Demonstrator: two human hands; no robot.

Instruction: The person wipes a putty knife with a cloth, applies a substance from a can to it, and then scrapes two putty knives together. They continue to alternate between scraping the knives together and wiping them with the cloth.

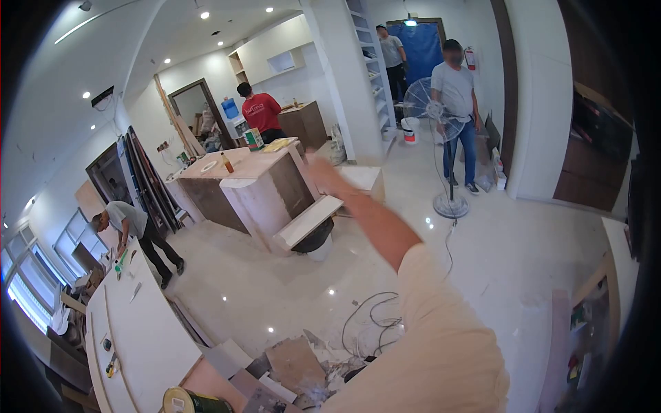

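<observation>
My right hand (322, 173) is stretched out far ahead, at the end of my bare forearm and tan sleeve (441, 330). Motion smears its fingers, so I cannot make out whether they are apart or closed. In the picture it overlaps the end of a pale, unfinished counter (255, 199) with a curved front, but contact is not visible. Below the hand, a white board (308, 224) lies across a bucket with a black liner (315, 242). My left hand is out of view.
A standing fan (434, 110) and a person (454, 89) are at right. Someone in red (259, 113) stands behind the counter; another person (131, 224) bends over a long white worktop (138, 330). Board scraps (296, 361), cables (375, 316) and a tin (196, 402) are near me.
</observation>
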